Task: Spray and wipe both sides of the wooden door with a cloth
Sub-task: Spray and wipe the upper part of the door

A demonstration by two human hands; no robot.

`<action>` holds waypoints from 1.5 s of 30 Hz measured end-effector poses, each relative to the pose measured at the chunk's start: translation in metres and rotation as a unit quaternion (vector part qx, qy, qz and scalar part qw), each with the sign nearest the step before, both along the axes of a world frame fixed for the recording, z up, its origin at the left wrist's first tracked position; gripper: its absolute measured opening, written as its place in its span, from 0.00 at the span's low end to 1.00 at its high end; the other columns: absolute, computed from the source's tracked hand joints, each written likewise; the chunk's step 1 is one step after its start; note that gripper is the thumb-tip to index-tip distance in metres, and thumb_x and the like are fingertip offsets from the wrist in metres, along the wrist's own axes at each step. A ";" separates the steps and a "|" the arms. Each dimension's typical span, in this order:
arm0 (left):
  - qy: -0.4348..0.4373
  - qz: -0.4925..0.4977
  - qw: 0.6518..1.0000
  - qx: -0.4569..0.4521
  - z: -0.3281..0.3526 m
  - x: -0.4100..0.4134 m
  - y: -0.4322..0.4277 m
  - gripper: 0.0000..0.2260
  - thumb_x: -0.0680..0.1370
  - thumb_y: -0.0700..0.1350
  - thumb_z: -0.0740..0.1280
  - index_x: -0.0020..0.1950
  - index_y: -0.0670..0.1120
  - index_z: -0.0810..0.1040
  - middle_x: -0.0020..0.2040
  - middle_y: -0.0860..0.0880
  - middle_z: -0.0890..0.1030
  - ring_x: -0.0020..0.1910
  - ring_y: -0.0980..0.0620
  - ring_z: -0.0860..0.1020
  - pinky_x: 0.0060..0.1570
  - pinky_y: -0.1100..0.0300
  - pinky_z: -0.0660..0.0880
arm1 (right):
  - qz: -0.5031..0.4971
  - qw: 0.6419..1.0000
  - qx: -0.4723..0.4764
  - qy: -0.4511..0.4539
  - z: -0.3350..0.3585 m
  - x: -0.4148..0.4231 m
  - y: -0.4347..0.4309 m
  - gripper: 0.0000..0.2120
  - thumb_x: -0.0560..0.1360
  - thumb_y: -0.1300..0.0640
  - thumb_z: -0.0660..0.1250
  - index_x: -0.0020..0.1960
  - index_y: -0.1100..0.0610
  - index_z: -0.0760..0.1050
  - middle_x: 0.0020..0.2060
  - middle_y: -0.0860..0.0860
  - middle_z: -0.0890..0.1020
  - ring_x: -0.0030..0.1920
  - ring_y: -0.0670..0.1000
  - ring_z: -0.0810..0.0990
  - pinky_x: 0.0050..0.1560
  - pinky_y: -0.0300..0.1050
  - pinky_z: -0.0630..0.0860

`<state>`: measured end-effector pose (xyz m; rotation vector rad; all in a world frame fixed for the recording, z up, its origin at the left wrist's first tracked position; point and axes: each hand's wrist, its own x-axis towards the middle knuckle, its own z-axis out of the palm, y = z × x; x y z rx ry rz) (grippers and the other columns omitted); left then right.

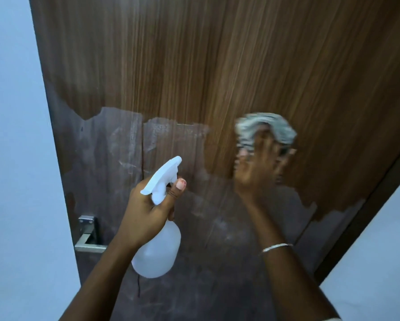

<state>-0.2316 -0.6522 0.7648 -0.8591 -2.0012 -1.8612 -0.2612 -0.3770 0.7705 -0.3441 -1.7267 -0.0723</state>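
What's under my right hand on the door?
A bunched grey cloth, pressed to the wooden door by the right hand; it shows above the fingers. The part under the palm and the door behind it are covered.

The wooden door (217, 66) has brown grain above and a dull, worn surface below. A blurred grey-white cloth (263, 128) lies against it. The white spray bottle (157, 251) points at it.

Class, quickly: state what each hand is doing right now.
Left hand: closed, holding the spray bottle by its neck.
Right hand: open, blurred, fingers flat, pressing the cloth on the door.
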 end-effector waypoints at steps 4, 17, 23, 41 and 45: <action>-0.020 -0.023 1.000 0.001 0.002 -0.007 -0.015 0.08 0.76 0.55 0.65 0.53 0.58 0.77 0.30 0.48 0.80 0.32 0.52 0.81 0.35 0.73 0.75 | -0.014 0.987 -0.115 0.111 0.003 0.019 0.054 0.29 0.87 0.51 0.56 0.77 0.73 0.60 0.77 0.71 0.62 0.79 0.68 0.59 0.77 0.72 0.54; -0.036 -0.003 0.999 0.019 -0.004 -0.029 -0.051 0.10 0.72 0.57 0.64 0.45 0.53 0.77 0.31 0.53 0.81 0.36 0.57 0.81 0.34 0.75 0.74 | 0.036 0.994 0.099 -0.037 -0.005 -0.050 -0.106 0.29 0.85 0.47 0.57 0.81 0.58 0.60 0.77 0.59 0.69 0.77 0.60 0.64 0.81 0.62 0.51; -0.054 0.009 0.998 0.022 -0.010 -0.041 -0.075 0.27 0.73 0.67 0.65 0.58 0.46 0.79 0.40 0.56 0.82 0.39 0.53 0.81 0.38 0.76 0.74 | -0.008 0.978 -0.160 0.132 0.000 -0.022 -0.032 0.32 0.87 0.45 0.52 0.79 0.68 0.61 0.79 0.66 0.61 0.81 0.66 0.57 0.81 0.62 0.52; -0.057 0.112 0.992 0.006 -0.032 -0.069 -0.126 0.27 0.74 0.61 0.65 0.62 0.42 0.78 0.48 0.44 0.83 0.42 0.50 0.82 0.37 0.78 0.74 | 0.022 0.996 -0.077 0.033 -0.024 -0.068 -0.148 0.25 0.87 0.46 0.51 0.80 0.55 0.65 0.80 0.58 0.64 0.81 0.61 0.58 0.78 0.70 0.54; -0.056 0.135 0.989 0.029 -0.025 -0.066 -0.143 0.20 0.74 0.58 0.65 0.54 0.44 0.79 0.37 0.48 0.81 0.38 0.57 0.81 0.33 0.75 0.73 | 0.060 0.996 -0.055 0.032 -0.006 -0.099 -0.218 0.25 0.85 0.46 0.55 0.80 0.53 0.64 0.79 0.57 0.67 0.79 0.62 0.60 0.80 0.66 0.49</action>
